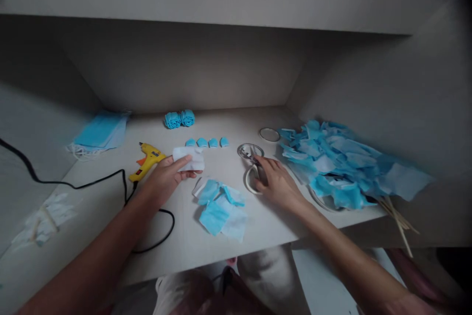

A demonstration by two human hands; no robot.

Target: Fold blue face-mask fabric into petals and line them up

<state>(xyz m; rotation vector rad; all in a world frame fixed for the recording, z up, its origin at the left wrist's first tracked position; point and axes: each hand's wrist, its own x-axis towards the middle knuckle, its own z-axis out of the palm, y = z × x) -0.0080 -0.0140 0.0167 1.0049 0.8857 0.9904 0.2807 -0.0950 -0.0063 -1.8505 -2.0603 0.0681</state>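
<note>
My left hand [171, 172] pinches a small white fabric square [197, 158], thumb on top and fingers beneath. On the shelf to the right, my right hand [278, 182] is closed on what look like scissors [252, 185] with a pale loop handle. Their blades lie over a metal ring [260, 148], and the fingers partly hide them. Between the hands and nearer to me is a loose pile of blue and white fabric squares [214, 216]. Beyond the left hand, several small folded blue petals [201, 142] stand in a row. Behind them sit two rolled blue fabric roses [173, 120].
A yellow glue gun [149, 160] lies left of my left hand, its black cable [99, 177] looping across the shelf. Stacked blue masks [101, 130] are at back left. A big heap of blue scraps [332, 153] fills the right, with wooden sticks [398, 221] jutting over the edge.
</note>
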